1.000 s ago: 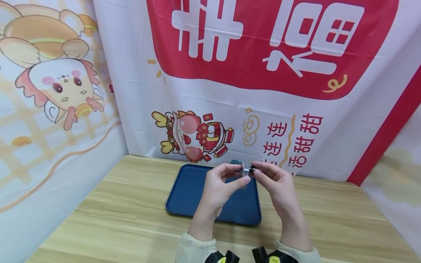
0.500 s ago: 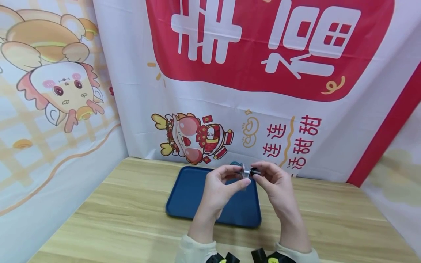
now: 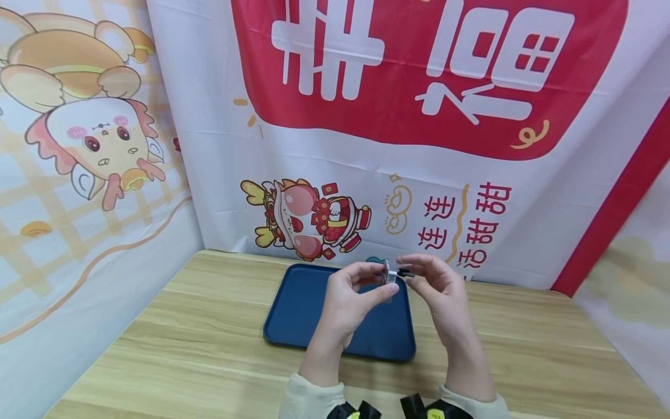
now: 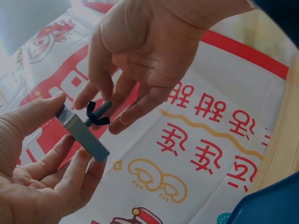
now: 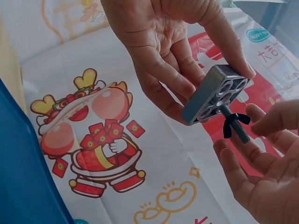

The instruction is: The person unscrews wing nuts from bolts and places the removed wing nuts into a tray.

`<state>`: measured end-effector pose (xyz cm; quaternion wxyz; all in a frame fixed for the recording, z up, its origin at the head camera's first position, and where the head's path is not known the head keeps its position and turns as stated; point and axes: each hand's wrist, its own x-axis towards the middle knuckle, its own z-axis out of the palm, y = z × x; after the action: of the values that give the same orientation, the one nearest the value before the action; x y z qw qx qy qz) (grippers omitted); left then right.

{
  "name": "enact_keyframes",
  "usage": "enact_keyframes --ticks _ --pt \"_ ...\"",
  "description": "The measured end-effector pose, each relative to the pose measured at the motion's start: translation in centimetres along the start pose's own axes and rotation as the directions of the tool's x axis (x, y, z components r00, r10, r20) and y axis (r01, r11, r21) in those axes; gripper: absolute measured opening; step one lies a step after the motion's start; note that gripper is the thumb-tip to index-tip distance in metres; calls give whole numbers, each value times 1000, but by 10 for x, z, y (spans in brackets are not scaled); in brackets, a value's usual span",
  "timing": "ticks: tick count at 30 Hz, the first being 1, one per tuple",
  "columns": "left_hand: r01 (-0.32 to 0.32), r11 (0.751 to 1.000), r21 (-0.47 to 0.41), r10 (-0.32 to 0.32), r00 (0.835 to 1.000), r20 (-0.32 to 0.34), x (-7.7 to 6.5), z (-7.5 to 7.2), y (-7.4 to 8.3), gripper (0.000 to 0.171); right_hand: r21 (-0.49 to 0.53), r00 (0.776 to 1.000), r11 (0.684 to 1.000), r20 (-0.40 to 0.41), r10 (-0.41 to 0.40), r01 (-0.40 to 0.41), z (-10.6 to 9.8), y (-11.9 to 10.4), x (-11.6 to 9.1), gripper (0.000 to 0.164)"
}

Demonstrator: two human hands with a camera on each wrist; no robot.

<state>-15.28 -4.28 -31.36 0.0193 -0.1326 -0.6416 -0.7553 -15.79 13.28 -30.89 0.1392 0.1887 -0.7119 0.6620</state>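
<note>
My left hand pinches a small metal block between thumb and fingers, above the tray. In the right wrist view its face shows round recesses. A threaded bolt sticks out from that face, carrying a black wing nut partway along it. Around the bolt's free end are the spread fingers of my right hand. Its thumb and fingertips lie very close to the wing nut, with no grip on it visible. Part of the block is hidden behind the left fingers.
A blue tray lies on the wooden table beneath the hands. Behind it hangs a white and red printed cloth. Another patterned cloth covers the left side.
The right thumb and fingers were close together at the wing nut and have now parted a little, so more of it shows. The left hand keeps holding the block in nearly the same place.
</note>
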Motion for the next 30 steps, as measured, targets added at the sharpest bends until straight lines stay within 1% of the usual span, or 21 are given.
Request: enact_keyframes --ticks 2,5,9,12,16,23,30 --pt "2 1000 5 -2 1000 -3 0 0 0 37 31 1000 999 -6 26 -26 0 -2 -1 26" --pt "3 1000 6 -3 1000 -5 0 0 0 37 76 994 993 -51 98 -94 1 -4 0 28" --pt "-3 1000 7 3 1000 -4 0 0 0 36 132 968 968 -109 227 -212 4 -6 2 29" --pt "-10 1000 13 10 1000 -4 0 0 -1 36 140 954 955 -110 279 -263 5 -4 3 31" --pt "-11 1000 13 11 1000 -8 0 -1 -1 36 127 951 952 -98 293 -280 5 -3 4 30" --pt "-17 1000 16 17 1000 -8 1 0 -1 37 115 946 949 -107 306 -294 6 -4 4 20" --pt "-23 1000 3 23 1000 -8 1 0 -2 36 132 959 958 -98 268 -254 6 -4 3 15"
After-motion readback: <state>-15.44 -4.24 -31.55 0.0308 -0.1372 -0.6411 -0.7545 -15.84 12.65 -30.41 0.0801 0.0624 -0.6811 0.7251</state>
